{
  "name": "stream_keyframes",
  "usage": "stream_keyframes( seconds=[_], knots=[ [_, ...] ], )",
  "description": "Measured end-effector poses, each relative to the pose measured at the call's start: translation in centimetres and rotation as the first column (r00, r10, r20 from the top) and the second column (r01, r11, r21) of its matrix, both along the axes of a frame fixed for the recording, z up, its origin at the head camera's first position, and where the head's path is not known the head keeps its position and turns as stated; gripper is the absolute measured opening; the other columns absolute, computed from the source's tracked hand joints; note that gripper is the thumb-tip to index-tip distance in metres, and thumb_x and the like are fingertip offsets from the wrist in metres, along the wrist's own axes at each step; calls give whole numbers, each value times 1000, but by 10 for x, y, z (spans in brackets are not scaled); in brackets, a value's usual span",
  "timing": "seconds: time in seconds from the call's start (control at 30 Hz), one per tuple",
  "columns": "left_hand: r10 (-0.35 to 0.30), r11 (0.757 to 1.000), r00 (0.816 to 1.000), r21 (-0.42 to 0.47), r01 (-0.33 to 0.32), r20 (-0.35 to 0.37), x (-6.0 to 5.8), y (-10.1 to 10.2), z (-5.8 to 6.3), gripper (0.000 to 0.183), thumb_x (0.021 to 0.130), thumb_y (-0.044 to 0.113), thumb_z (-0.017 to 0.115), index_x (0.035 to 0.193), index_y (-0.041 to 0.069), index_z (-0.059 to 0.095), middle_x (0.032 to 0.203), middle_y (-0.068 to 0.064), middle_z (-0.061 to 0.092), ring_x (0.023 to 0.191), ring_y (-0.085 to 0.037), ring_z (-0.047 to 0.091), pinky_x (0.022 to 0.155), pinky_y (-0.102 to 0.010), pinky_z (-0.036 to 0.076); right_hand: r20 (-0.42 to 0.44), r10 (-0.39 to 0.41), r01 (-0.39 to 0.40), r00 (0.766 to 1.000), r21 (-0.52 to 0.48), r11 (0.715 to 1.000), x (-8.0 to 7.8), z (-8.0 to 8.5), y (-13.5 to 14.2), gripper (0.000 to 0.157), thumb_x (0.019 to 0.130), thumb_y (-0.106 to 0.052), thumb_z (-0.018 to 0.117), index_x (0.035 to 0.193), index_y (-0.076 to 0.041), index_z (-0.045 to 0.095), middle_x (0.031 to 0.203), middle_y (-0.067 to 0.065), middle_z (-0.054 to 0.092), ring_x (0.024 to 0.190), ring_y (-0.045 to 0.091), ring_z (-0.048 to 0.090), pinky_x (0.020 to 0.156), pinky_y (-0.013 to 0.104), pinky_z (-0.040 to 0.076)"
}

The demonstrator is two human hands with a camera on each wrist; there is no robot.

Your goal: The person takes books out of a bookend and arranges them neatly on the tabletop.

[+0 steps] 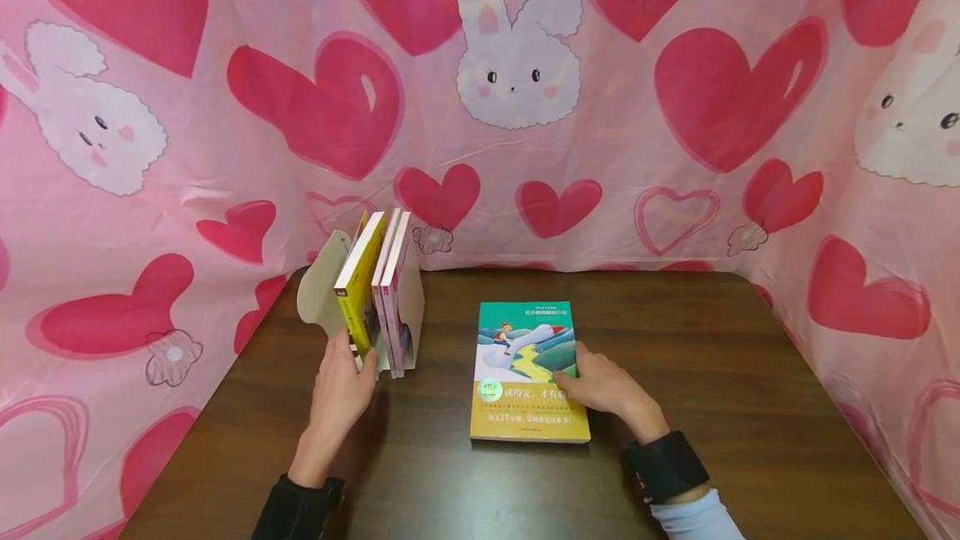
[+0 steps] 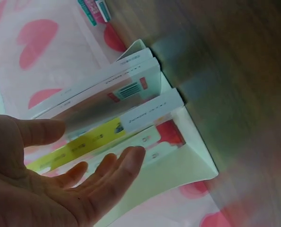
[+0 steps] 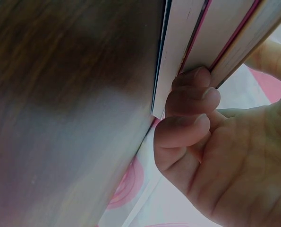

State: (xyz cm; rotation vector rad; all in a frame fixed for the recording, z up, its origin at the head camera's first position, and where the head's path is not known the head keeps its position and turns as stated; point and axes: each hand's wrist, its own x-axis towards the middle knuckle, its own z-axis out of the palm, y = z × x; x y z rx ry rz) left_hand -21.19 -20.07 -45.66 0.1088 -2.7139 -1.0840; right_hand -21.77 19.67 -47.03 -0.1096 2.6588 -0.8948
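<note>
A cream book stand [image 1: 321, 290] at the left holds a yellow-spined book [image 1: 362, 273] and two pink-spined books [image 1: 390, 298] upright. My left hand [image 1: 341, 382] is at the near end of the yellow-spined book. In the left wrist view, its thumb and relaxed fingers [image 2: 114, 182] are spread apart on either side of that spine. A green and yellow book [image 1: 525, 357] lies face up on top of a stack of books [image 3: 216, 38]. My right hand [image 1: 603, 386] holds its right side, thumb on the cover and curled fingers [image 3: 183, 130] against the page edges.
The dark wooden table [image 1: 675, 315] carries the stand and the stack, with a gap between them. A pink cloth [image 1: 517, 165] with hearts and rabbits hangs behind the table and along both sides. Black bands [image 1: 663, 465] circle both wrists.
</note>
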Motion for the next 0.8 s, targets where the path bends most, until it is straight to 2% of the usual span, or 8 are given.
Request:
stream_keyframes(
  seconds=[0.2, 0.37, 0.6, 0.8],
  knots=[
    [78, 996, 993, 38, -75, -91, -10, 2, -6, 55, 102, 20, 66, 147, -2, 45, 135, -28, 59, 111, -46, 66, 89, -61, 56, 3, -1, 1, 1000, -4, 1000, 0, -1, -1, 79, 101, -38, 69, 154, 10, 34, 115, 14, 61, 106, 31, 59, 95, 57, 52],
    [117, 993, 987, 28, -115, -108, -17, 2, -10, 52, 100, 23, 67, 142, -2, 50, 131, -29, 63, 106, -48, 68, 85, -62, 56, 5, 1, -1, 1000, -12, 1000, 0, 0, -1, 79, 101, -40, 70, 152, 9, 35, 115, 13, 61, 105, 30, 59, 94, 56, 52],
    [145, 989, 978, 45, -140, -150, -26, 3, -17, 50, 101, 28, 69, 137, -5, 55, 122, -32, 68, 103, -51, 69, 84, -66, 55, 1, 1, -1, 1000, -4, 1000, 0, -1, -1, 79, 101, -40, 70, 152, 9, 36, 117, 14, 60, 106, 31, 59, 95, 57, 52],
    [137, 990, 982, 46, -132, -127, -32, 3, -18, 52, 102, 28, 68, 140, -4, 54, 123, -31, 68, 98, -48, 71, 82, -63, 57, 0, 1, -1, 1000, -2, 1000, 2, 1, -1, 80, 101, -40, 69, 153, 10, 35, 120, 16, 60, 107, 31, 59, 97, 60, 51]
  ],
)
